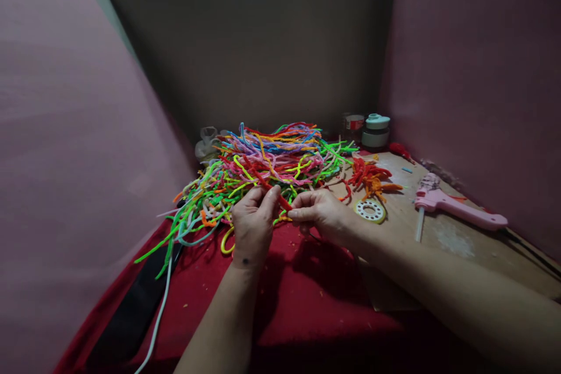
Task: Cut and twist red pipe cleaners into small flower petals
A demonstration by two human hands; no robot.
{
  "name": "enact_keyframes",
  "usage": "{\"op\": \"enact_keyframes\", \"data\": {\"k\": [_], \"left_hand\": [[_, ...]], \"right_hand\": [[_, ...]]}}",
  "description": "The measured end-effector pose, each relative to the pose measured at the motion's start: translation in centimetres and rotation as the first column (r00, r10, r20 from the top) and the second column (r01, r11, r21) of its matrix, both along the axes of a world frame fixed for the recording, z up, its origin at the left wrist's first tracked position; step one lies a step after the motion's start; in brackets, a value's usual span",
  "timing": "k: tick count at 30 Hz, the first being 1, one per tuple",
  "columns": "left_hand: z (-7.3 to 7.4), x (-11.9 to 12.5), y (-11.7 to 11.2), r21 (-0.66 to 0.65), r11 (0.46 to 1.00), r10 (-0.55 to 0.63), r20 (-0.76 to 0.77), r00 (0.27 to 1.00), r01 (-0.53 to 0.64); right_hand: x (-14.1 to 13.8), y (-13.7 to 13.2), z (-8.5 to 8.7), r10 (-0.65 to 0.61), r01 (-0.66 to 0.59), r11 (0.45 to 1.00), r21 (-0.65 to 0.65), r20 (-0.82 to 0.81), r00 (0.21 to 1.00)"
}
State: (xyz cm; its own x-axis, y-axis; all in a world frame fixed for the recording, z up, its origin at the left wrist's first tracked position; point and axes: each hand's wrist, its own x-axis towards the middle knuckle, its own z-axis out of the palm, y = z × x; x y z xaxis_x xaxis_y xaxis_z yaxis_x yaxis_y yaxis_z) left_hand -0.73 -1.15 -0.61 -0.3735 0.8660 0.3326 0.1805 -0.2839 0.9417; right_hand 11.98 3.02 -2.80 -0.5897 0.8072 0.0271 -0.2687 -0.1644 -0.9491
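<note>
A red pipe cleaner (284, 203) stretches between my two hands, just in front of a big tangled heap of many-coloured pipe cleaners (272, 155). My left hand (256, 219) pinches it between thumb and fingers, and part of its length pokes out beyond the hand toward the heap. At the near end, the fingertips of my right hand (318, 210) are closed on the same pipe cleaner. Both hands hover over the red cloth (302, 298). The undersides of the fingers are hidden from me.
To the right lie a small pile of red and orange pipe-cleaner pieces (370, 175), a roll of tape (370, 210) and a pink glue gun (460, 207). Jars (376, 131) stand behind. A black flat object (131, 310) and white cable (160, 310) lie left. Walls enclose the table.
</note>
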Motion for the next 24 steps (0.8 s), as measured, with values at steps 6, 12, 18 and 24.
{"op": "enact_keyframes", "data": {"k": [6,12,18,24], "left_hand": [[0.0,-0.2,0.3,0.004,0.999,0.032,0.168,0.985,-0.033],[0.1,-0.6,0.9,0.056,0.998,-0.006,0.326,0.945,-0.013],[-0.1,-1.1,0.6,-0.147,0.91,-0.34,0.273,0.9,0.389],[-0.1,-1.2,0.5,-0.112,0.928,-0.308,0.304,0.902,0.354]], "right_hand": [[-0.1,-0.6,0.0,-0.009,0.005,0.997,0.072,0.052,0.999],[-0.1,-0.9,0.1,0.002,-0.009,0.997,0.081,0.098,0.995],[0.3,-0.2,0.1,-0.013,0.013,1.0,0.002,-0.017,1.0],[0.5,0.4,-0.1,0.135,-0.143,0.986,-0.087,-0.091,0.987]]}}
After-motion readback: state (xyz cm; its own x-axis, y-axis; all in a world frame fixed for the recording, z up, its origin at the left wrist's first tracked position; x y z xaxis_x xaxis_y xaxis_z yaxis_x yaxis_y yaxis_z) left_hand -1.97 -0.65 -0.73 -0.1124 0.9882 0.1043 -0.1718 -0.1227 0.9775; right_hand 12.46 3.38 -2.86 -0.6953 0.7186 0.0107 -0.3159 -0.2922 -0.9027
